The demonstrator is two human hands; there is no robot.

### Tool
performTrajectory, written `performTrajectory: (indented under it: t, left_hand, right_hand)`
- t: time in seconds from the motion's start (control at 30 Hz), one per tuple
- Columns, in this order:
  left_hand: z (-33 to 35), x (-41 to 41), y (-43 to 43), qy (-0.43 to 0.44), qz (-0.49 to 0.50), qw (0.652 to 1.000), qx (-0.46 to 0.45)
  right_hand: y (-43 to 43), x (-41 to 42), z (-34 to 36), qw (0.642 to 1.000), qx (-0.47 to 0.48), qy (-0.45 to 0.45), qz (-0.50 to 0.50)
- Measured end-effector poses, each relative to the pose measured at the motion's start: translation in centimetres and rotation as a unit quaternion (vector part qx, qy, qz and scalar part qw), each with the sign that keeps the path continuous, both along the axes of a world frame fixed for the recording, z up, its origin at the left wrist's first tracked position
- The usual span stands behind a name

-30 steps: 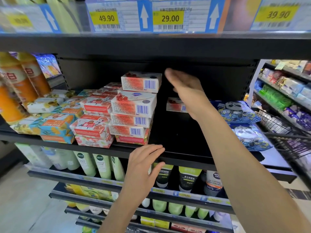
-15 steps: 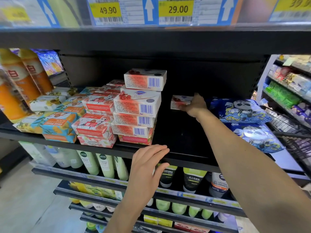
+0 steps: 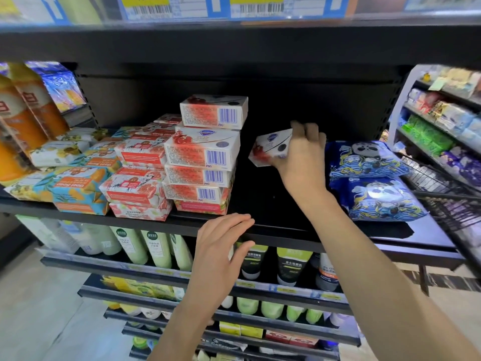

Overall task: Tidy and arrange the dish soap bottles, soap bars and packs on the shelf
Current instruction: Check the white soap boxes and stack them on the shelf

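Observation:
My right hand grips a white and red soap box, tilted and lifted off the black shelf in the gap right of the soap stack. That stack of white and red soap boxes stands several high, the top box set slightly back. Left of it lie wrapped soap bars and orange and teal Goat Soap packs. My left hand rests with straight fingers on the shelf's front edge, holding nothing.
Blue panda-print packs lie right of the gap. Orange dish soap bottles stand at far left. Tubes and green bottles fill the shelves below. A wire basket and another shelving unit sit at the right.
My right hand reached to the lone soap box at the back of the shelf, took hold of it and lifted it forward, tilted. My left hand stayed on the shelf edge.

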State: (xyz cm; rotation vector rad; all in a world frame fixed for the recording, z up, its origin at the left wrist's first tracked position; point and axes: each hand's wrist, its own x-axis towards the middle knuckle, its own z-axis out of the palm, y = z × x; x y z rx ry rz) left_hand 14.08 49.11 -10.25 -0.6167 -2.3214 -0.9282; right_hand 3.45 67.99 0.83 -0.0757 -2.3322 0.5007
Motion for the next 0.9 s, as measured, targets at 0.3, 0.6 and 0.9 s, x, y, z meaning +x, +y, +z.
performTrajectory:
  t: [0.3,0.6,0.9]
  left_hand:
    - [3.1,2.7,0.3,-0.145,-0.008,0.987,0.063]
    - [7.3,5.7,1.4,-0.361,-0.127,0.861,0.334]
    - [6.7,6.3,1.8,-0.387,-0.131,0.817,0.407]
  right_hand:
    - [2.2,11.9,-3.1,0.973,-0.198,-0.005,0.12]
    - [2.3,17.5,-6.5,0.923,-0.3,0.038,0.236]
    - [1.9,19.5,-6.4,0.883,-0.384,-0.034,0.267]
